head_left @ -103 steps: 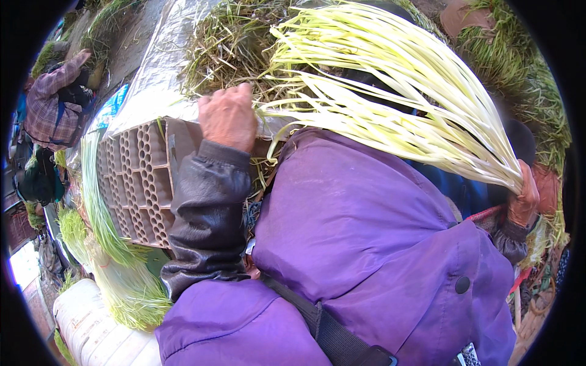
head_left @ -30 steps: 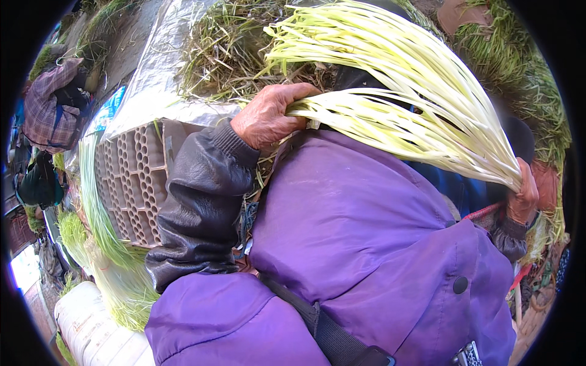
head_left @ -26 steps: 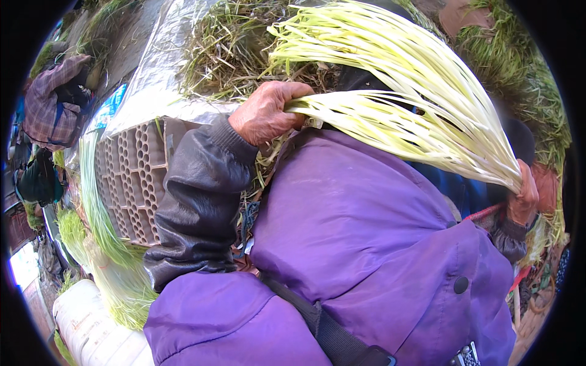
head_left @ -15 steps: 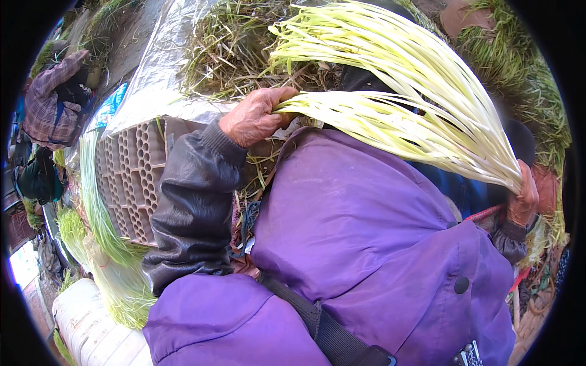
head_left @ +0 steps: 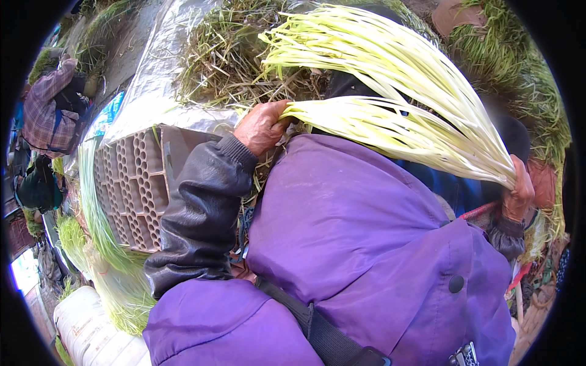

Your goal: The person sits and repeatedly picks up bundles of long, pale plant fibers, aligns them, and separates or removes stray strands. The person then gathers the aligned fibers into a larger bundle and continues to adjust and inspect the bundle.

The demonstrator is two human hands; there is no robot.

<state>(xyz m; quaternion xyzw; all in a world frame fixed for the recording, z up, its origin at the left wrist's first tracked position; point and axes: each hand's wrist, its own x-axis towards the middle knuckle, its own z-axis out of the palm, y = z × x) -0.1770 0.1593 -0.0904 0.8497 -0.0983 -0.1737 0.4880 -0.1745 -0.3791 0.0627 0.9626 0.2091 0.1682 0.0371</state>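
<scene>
A big bundle of pale yellow-green chive leaves [head_left: 390, 91] fans out above my purple jacket. My left hand [head_left: 262, 125], coming out of a black leather sleeve, pinches the loose leaf tips at the bundle's left side. At the far right my right hand [head_left: 519, 195] is closed around the bundle's narrow root end, holding it up. Behind the leaves lies a heap of dry trimmed scraps [head_left: 232, 55] on a silver sheet [head_left: 159, 79].
A hollow clay brick [head_left: 131, 186] stands by my left elbow, with green chive bunches [head_left: 101, 244] laid beside it and a white sack [head_left: 91, 332] below. Another person in a plaid shirt [head_left: 46, 110] crouches at the far left. More greens [head_left: 519, 67] pile up at right.
My left hand went from resting on the heap to the bundle, gripped some leaves, then slid left along them to their tips. The right hand stayed in place.
</scene>
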